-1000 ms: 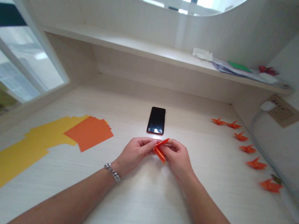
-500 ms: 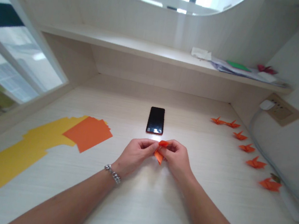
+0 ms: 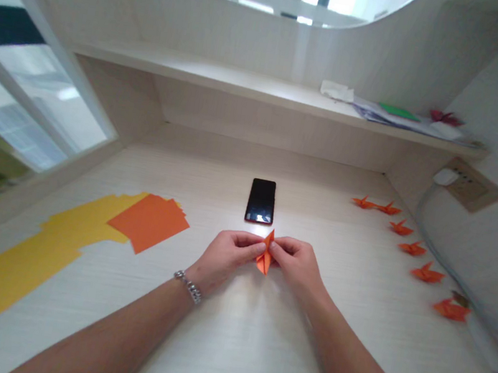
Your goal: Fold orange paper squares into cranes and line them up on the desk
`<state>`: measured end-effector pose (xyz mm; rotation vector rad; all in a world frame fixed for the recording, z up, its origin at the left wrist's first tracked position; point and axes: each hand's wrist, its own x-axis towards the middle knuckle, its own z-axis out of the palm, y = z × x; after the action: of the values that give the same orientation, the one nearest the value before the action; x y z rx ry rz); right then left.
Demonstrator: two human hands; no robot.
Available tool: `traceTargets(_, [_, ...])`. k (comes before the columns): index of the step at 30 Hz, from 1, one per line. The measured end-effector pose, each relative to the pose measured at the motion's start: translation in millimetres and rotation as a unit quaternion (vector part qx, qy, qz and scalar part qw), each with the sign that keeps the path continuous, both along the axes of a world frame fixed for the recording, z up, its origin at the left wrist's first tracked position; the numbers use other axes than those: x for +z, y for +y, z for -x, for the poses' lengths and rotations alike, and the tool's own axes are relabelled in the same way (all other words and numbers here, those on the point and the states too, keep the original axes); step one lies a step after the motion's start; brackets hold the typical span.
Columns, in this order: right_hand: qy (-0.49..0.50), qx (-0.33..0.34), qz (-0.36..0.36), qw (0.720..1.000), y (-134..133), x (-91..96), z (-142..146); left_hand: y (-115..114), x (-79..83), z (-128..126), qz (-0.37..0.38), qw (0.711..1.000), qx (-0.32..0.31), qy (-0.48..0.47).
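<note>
Both hands meet over the middle of the counter [image 3: 251,351], fingertips drawn together. The left hand [image 3: 226,255] and the right hand [image 3: 296,264] each pinch one side of a small folded orange paper [image 3: 265,257]. It stands between them with one point up and one point down, held just above the counter surface; whether its lower tip touches the wood I cannot tell. A silver bracelet [image 3: 188,287] sits on the left wrist.

Just beyond the hands lies a black phone [image 3: 261,201], face up, its long side running away from the person. Off to the left of the left hand is a small stack of flat orange sheets [image 3: 149,221], resting partly on top of a spread of yellow sheets [image 3: 24,258] that runs further left and nearer.

Well out to the right of the right hand, a curved row of finished orange paper figures [image 3: 413,248] follows the counter's edge along the wall. Above them on that wall is a socket plate [image 3: 472,186] with a white plug in it. Far beyond the hands, a shelf [image 3: 228,77] carries loose papers [image 3: 386,113] at its right end.
</note>
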<state>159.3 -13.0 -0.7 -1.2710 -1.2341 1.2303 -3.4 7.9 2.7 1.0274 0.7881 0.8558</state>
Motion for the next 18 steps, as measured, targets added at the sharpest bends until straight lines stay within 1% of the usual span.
traceTargets(4, [-0.060,0.005,-0.024,0.998,-0.3,0.1,-1.7,0.7,-1.7,-0.4,-0.009,1.000,0.009,0.026])
traceTargets(7, [-0.090,-0.006,-0.047,0.995,-1.1,2.6,-1.2,1.0,-1.9,-0.4,-0.006,0.999,0.013,0.030])
traceTargets(13, [-0.101,-0.034,-0.085,0.991,-2.3,6.9,1.3,-1.5,-1.0,-1.8,0.020,1.000,-0.012,0.010])
traceTargets(15, [-0.103,-0.032,-0.083,0.991,-2.4,7.0,1.4,-2.2,-1.5,-2.0,0.025,1.000,-0.015,0.010])
traceTargets(18, [-0.073,-0.018,-0.063,0.995,-2.2,5.5,1.6,-2.3,-3.4,-1.3,0.020,0.999,-0.013,0.027])
